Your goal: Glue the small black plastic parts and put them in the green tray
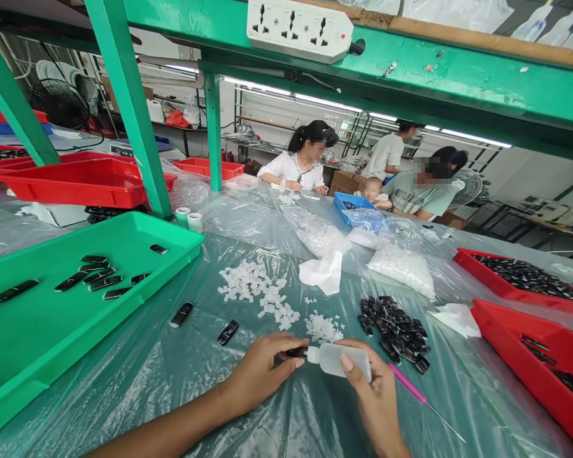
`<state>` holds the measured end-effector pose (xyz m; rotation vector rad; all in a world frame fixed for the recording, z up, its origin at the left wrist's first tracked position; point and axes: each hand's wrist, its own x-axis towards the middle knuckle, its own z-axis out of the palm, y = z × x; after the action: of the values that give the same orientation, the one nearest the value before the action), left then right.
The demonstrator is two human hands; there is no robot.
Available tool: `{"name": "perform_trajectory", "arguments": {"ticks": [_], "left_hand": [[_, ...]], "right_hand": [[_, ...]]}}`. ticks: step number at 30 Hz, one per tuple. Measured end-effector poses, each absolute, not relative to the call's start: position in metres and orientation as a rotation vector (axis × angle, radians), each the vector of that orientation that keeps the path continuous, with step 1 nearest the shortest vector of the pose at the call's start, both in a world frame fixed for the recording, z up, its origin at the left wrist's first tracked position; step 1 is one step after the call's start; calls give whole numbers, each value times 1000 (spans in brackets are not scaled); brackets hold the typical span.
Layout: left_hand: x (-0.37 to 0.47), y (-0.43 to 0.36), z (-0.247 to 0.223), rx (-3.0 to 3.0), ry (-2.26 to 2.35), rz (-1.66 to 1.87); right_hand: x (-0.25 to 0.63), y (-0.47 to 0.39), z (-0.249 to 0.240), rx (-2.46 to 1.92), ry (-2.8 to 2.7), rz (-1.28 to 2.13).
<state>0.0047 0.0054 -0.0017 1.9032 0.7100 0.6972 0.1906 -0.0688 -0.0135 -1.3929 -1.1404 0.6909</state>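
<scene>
Between the thumb and fingers of my left hand (262, 369) is a small glossy black casing (296, 352). My right hand (375, 394) grips a translucent white squeeze bottle (337, 360), lying sideways with its nozzle end against the casing. Whether any liquid comes out cannot be seen. Just beyond my hands lie a pile of tiny white pieces (323, 328) and a wider spread of larger white pieces (253, 283). To the right is a heap of black casings (394, 327), with a pink-handled screwdriver (413, 385) near my right hand. Another black casing (228, 333) rests left of them.
A green tray (23, 356) with several black pieces stands at left. Red trays (510, 356) line the right side. Plastic bags of white parts (401, 267) lie farther back. A green frame (134, 108) with a power strip (298, 28) crosses overhead. People sit across the table.
</scene>
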Motion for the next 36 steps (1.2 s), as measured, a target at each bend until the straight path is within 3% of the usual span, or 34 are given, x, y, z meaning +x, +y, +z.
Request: {"name": "perform_trajectory", "arguments": {"ticks": [36], "left_hand": [[5,5,-1,1881,798,729]], "right_hand": [[189,-71,-10,-1431,-1130,653]]}}
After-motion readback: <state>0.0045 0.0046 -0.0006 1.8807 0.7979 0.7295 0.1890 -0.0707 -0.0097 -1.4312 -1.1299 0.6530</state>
